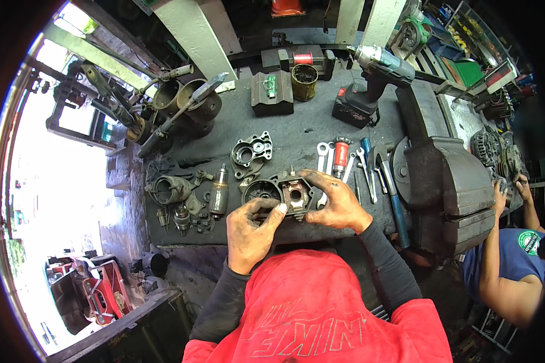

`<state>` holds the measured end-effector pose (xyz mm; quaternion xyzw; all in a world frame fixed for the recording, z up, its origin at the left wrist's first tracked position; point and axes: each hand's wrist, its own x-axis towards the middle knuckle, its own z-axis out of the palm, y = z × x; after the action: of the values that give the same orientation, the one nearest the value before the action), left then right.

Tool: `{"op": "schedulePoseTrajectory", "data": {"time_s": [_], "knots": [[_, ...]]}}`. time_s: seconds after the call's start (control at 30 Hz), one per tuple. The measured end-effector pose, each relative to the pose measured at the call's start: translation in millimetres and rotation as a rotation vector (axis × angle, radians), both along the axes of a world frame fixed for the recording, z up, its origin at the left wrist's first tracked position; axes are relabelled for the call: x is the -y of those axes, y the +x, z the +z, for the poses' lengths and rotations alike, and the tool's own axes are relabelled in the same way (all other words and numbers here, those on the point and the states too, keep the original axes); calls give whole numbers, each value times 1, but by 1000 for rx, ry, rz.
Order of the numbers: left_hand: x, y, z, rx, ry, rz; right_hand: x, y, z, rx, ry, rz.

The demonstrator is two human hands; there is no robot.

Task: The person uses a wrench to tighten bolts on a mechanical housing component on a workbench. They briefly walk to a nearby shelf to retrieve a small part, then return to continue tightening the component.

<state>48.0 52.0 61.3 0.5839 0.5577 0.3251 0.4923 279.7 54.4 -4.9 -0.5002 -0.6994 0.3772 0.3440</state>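
Both my hands hold a small dark metal plate with a round centre hole and tabs, a brush-holder-like part [296,195], above the bench's front edge. My left hand [252,233] grips it from below left with fingers on its lower edge. My right hand [336,202] clasps its right side. Just left of the part lies a round black motor housing [259,191]. A cast aluminium end cover [251,151] lies behind it, and a copper-wound armature [218,192] stands to the left.
Several wrenches, a red-handled tool [341,155] and a blue-handled tool [395,199] lie right of my hands. A large bench vise [448,181] fills the right. A cordless impact driver [375,75] stands behind. Another person's arm [502,266] is at far right.
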Motion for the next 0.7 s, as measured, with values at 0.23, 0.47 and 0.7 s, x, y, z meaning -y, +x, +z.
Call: {"op": "schedulePoseTrajectory", "data": {"time_s": [0.23,0.47,0.7], "knots": [[0,-8,-6,30,-35,-26,9,-8,-1,29,19,-46],[0,-50,-24,9,247,111,13,-26,-4,45,23,-194],[3,-55,-28,335,68,-173,33,-18,13,-668,-388,-132]]}}
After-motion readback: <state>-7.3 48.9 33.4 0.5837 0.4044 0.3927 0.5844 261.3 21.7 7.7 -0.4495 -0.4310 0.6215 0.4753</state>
